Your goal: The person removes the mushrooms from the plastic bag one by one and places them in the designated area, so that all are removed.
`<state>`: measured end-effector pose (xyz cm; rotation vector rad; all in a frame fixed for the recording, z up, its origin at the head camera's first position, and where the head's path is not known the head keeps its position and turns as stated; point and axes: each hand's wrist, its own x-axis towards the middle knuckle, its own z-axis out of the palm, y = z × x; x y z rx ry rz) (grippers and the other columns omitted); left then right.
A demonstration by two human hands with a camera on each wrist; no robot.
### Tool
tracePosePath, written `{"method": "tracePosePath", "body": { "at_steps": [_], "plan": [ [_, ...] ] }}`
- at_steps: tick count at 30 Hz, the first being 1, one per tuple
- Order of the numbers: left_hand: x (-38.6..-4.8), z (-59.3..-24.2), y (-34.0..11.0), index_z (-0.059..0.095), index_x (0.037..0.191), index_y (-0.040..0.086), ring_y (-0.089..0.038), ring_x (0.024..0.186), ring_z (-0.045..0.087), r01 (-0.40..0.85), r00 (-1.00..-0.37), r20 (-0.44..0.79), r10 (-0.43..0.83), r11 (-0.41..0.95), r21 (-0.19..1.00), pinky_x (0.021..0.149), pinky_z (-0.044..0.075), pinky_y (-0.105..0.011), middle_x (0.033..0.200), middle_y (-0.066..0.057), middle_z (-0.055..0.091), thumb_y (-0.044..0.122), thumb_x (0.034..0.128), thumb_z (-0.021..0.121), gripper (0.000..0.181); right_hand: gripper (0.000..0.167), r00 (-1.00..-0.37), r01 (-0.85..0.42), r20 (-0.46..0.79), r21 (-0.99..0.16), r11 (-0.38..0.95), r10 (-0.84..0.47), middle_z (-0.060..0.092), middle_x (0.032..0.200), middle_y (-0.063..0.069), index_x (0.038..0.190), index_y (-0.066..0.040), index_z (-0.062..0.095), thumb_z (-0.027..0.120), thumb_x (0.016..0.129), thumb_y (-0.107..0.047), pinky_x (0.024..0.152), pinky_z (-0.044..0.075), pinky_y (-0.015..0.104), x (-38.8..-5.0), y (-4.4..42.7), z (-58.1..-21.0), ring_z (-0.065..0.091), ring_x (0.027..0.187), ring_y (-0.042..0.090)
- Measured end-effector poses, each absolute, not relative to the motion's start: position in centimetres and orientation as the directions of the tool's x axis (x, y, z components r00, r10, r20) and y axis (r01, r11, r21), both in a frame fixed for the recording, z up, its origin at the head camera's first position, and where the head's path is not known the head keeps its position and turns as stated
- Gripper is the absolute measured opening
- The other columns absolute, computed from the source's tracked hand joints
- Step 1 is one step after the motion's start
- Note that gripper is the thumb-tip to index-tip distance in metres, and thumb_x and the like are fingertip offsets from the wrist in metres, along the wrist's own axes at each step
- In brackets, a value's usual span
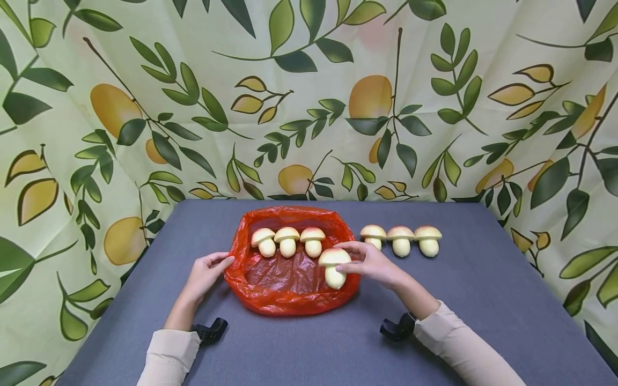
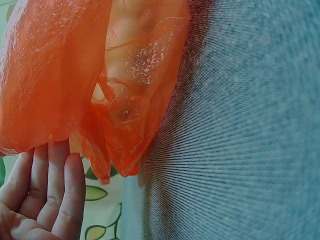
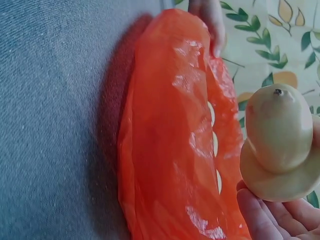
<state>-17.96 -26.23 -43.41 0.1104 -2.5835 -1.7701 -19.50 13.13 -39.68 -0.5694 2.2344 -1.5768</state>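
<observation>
An open red plastic bag (image 1: pixel 294 303) has its rim folded down, and three toy mushrooms lie in a row inside, the middle one (image 1: pixel 287 241) among them. My left hand (image 1: pixel 205 276) pinches the bag's left rim between thumb and fingers; in the left wrist view its fingertips go behind the red film. Over the bag's right side, my right hand (image 1: pixel 374 262) holds another toy mushroom (image 1: pixel 335 262) by its cap, stem down. The right wrist view shows this mushroom (image 3: pixel 280 130) close up, with a small dark spot at the stem's end.
Right of the bag, three more toy mushrooms stand in a row, with one (image 1: pixel 401 241) in the middle. A grey-blue cloth covers the table (image 1: pixel 299 354). Behind it hangs a leaf-and-fruit patterned curtain (image 1: pixel 318 134). Dark wrist devices (image 1: pixel 398 328) sit at both cuffs.
</observation>
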Motion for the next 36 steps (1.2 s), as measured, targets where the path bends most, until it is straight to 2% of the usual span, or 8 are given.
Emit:
{"method": "tracePosePath", "body": {
  "at_steps": [6,14,17,23,25,29,36],
  "plan": [
    [-18.0,-43.4,-26.3,0.059,0.121,-0.013,0.008,0.069,0.056,-0.051,-0.998,-0.036,-0.049,0.348,0.936,0.067,0.048,-0.016,0.072,0.029,0.063,0.018,0.0944,0.061,0.041,0.054,-0.862,-0.107,-0.049,-0.956,0.275,-0.505,0.061,0.126,0.019,0.132,-0.001,0.054,0.072,0.085,-0.019,0.083,0.052,0.022,-19.6,14.4,-39.4,0.063,0.1,0.002],
    [-18.0,-43.3,-26.1,0.058,0.121,-0.014,0.009,0.068,0.058,-0.04,-0.999,-0.027,-0.045,0.323,0.946,0.065,0.048,-0.014,0.072,0.03,0.063,0.016,0.094,0.061,0.041,0.056,-0.879,-0.122,-0.02,-0.957,0.264,-0.477,0.056,0.131,0.027,0.133,0.005,0.051,0.071,0.086,-0.017,0.086,0.049,0.017,-19.6,16.0,-39.3,0.061,0.102,-0.005],
    [-18.0,-43.3,-26.2,0.058,0.121,-0.015,0.009,0.069,0.058,-0.044,-0.998,-0.031,-0.046,0.32,0.946,0.066,0.048,-0.014,0.072,0.03,0.063,0.015,0.0939,0.061,0.041,0.055,-0.882,-0.113,-0.02,-0.961,0.252,-0.471,0.058,0.13,0.02,0.133,0.004,0.051,0.071,0.086,-0.015,0.086,0.049,0.016,-19.5,16.5,-39.4,0.061,0.102,-0.005],
    [-18.1,-43.3,-26.3,0.058,0.122,-0.013,0.009,0.068,0.057,-0.059,-0.998,-0.044,-0.052,0.332,0.941,0.067,0.048,-0.015,0.072,0.03,0.063,0.017,0.0942,0.061,0.041,0.055,-0.886,-0.103,-0.012,-0.969,0.223,-0.464,0.064,0.117,-0.012,0.134,0.005,0.05,0.07,0.087,-0.013,0.085,0.05,0.016,-19.5,17.4,-39.6,0.062,0.103,-0.005],
    [-18.0,-43.4,-26.3,0.058,0.122,-0.013,0.008,0.068,0.057,-0.062,-0.997,-0.047,-0.055,0.333,0.941,0.067,0.048,-0.016,0.072,0.03,0.062,0.017,0.094,0.062,0.041,0.055,-0.885,-0.109,-0.005,-0.97,0.217,-0.465,0.064,0.113,-0.018,0.134,0.006,0.049,0.069,0.087,-0.012,0.085,0.051,0.017,-19.5,17.8,-39.6,0.062,0.102,-0.005],
    [-18.0,-43.3,-26.2,0.058,0.122,-0.013,0.008,0.068,0.057,-0.061,-0.997,-0.044,-0.056,0.332,0.941,0.066,0.048,-0.015,0.071,0.029,0.063,0.017,0.094,0.062,0.041,0.055,-0.885,-0.116,-0.003,-0.967,0.227,-0.465,0.063,0.111,-0.023,0.135,0.006,0.048,0.068,0.087,-0.012,0.085,0.051,0.017,-19.6,18.5,-39.8,0.063,0.102,-0.005],
    [-17.9,-43.2,-26.2,0.058,0.121,-0.013,0.007,0.067,0.057,-0.059,-0.998,-0.044,-0.052,0.341,0.938,0.066,0.049,-0.017,0.071,0.028,0.063,0.018,0.0943,0.061,0.041,0.052,-0.898,-0.126,-0.004,-0.956,0.266,-0.439,0.064,0.112,-0.024,0.134,0.002,0.051,0.068,0.088,-0.015,0.088,0.046,0.015,-19.9,20.1,-40.3,0.062,0.103,-0.005]
  ]
}}
